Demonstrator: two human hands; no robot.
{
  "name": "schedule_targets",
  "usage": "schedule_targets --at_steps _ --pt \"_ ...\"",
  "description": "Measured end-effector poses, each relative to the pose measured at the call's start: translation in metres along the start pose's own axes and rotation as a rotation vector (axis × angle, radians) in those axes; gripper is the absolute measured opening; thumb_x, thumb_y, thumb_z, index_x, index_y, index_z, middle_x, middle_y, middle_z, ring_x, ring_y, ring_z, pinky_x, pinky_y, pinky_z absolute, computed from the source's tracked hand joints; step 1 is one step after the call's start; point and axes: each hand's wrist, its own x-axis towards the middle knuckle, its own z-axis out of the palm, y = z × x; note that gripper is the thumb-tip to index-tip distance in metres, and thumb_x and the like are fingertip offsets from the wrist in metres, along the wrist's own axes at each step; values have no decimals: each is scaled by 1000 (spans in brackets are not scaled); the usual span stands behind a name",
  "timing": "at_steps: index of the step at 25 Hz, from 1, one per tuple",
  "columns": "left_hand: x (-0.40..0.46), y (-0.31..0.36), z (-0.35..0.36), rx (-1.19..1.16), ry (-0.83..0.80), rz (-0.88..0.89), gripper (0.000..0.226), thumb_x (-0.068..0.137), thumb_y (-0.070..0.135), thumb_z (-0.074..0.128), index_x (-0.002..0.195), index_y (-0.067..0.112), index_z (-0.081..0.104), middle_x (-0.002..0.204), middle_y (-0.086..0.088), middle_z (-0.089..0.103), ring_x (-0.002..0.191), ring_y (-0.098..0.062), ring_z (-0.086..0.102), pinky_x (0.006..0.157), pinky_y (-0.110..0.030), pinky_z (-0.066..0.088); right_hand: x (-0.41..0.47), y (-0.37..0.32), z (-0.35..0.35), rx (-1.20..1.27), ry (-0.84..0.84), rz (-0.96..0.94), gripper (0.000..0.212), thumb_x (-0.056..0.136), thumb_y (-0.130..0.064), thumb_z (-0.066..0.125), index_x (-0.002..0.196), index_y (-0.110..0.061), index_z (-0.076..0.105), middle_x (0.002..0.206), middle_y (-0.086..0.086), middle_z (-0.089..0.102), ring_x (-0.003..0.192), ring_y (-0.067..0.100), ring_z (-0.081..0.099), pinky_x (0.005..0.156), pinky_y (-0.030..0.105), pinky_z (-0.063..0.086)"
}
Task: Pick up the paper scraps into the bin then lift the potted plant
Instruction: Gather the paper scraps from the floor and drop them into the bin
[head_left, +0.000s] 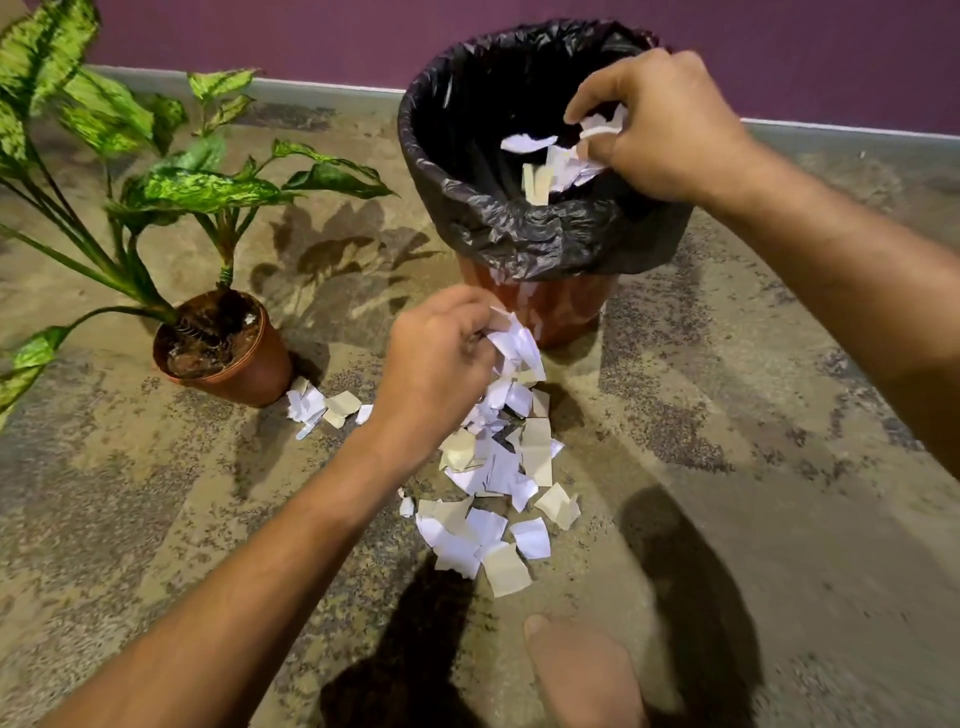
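Clutching scraps (511, 340) in our left grip (441, 358) above the floor pile (493, 483), our right grip (660, 124) pinches more over the bin (519, 234).

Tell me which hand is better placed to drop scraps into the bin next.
The right hand. It holds paper scraps directly over the open bin, so it likely only needs to let go. The left hand grips its scraps low over the floor pile, outside the bin.
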Motion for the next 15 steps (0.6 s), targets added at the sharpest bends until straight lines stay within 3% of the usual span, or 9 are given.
schedule_targets --at_steps 1,3,4,6,10,13,15 --pt "6 7 -5 -10 45 40 17 71 -9 69 82 1 75 90 -6 72 77 -16 67 70 -19 53 28 4 -26 -16 19 -77 32 77 -32 40 107 -23 44 71 1 69 49 25 60 48 36 51" --pt "22 20 -16 -37 135 104 12 72 -5 71 82 2 75 88 -5 72 76 -11 66 69 -9 50 134 5 -137 -110 144 -240 44 89 -41 38 132 -40 36 103 -10 67 81 13 61 73 27 48" --pt "31 26 -20 -44 175 120 10 73 -2 72 82 3 75 88 -4 72 76 -9 65 68 -8 50 194 -5 -206 -111 213 -305 43 90 -47 41 133 -48 39 105 -13 62 94 9 58 77 18 39" --pt "49 34 -27 -37 249 115 9 75 2 70 80 7 76 86 -1 72 75 -5 63 66 -8 49 288 -26 -308 1 415 -136 29 86 -43 60 115 -40 62 90 -17 58 101 14 61 77 16 35" --pt "89 42 -30 -28 282 -55 17 74 5 64 82 14 76 84 7 72 74 0 62 66 -9 48 273 -29 -309 188 515 -101 31 91 -34 63 120 -23 65 116 -1 68 113 20 58 95 26 39" --pt "112 40 -26 106 216 -132 20 76 8 61 81 20 76 77 10 70 70 -2 61 59 -5 43 262 -35 -308 205 419 -147 29 96 -35 55 120 -21 65 103 -1 68 109 23 61 100 40 47" --pt "121 38 -22 123 177 -132 20 77 9 62 88 19 75 81 5 72 76 -10 65 67 -18 52 262 -37 -315 235 475 -148 27 97 -33 52 118 -22 65 91 -6 63 102 23 64 96 45 49"
